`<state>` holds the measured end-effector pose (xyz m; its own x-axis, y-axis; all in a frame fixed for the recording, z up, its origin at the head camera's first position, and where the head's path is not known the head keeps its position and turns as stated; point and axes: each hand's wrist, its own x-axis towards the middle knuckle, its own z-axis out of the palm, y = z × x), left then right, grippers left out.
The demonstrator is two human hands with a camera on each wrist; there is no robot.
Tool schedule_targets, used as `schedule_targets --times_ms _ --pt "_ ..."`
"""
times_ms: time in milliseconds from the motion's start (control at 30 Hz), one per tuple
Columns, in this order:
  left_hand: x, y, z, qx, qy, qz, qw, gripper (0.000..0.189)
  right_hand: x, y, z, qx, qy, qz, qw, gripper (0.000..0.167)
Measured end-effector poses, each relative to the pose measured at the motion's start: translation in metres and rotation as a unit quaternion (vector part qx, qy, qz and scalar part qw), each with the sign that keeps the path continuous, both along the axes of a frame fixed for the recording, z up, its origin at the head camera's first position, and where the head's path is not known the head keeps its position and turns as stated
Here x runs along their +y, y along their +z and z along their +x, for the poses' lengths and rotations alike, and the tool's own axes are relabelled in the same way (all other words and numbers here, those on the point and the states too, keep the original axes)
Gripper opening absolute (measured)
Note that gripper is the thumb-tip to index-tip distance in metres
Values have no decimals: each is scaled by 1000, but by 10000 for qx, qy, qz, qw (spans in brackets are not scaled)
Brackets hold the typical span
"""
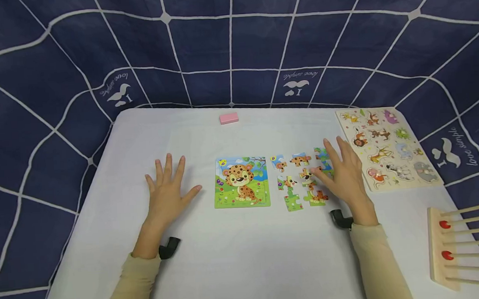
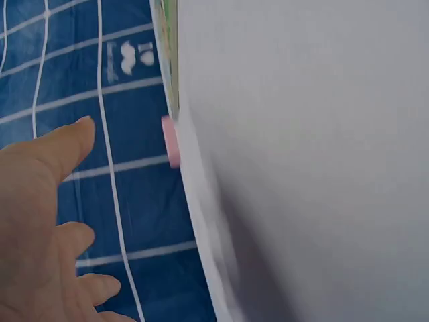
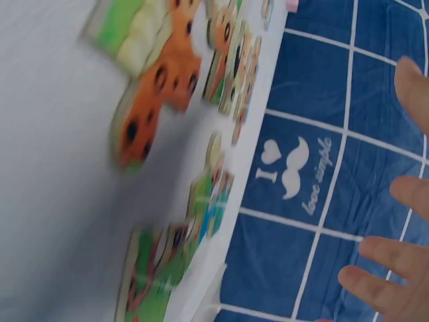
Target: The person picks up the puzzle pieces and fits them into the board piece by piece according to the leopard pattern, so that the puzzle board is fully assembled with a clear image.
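Observation:
A square puzzle board [image 1: 241, 182] with a spotted leopard cub picture lies in the middle of the white table. Just right of it, several loose jigsaw pieces [image 1: 293, 203] lie spread in rough rows with gaps between them. My left hand [image 1: 165, 196], fingers spread, is left of the board and holds nothing; the left wrist view also shows this hand [image 2: 33, 221] with nothing in it. Over the right edge of the loose pieces is my right hand [image 1: 345, 174], fingers extended, partly hiding some of them. In the right wrist view spotted pieces [image 3: 161, 87] lie below the empty hand [image 3: 395, 268].
A pink block [image 1: 229, 118] lies near the table's far edge. At the far right is a wooden animal puzzle board [image 1: 358, 155]. A wooden peg rack [image 1: 437, 247] with two red beads stands near the right edge. Blue checked cloth [image 1: 199, 46] hangs around the table [image 1: 247, 260].

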<state>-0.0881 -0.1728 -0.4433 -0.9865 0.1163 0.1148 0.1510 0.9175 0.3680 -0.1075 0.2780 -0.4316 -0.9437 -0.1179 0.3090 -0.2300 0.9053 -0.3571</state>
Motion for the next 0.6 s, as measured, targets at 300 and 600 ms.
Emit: schedule_targets --times_ms 300,600 --pt "43 -8 2 104 -414 1603 9862 82 -31 -1 -15 324 398 -923 9944 72" --pt "58 -32 1 -164 -388 2511 9671 65 -57 3 -34 -1477 645 -1916 9681 61"
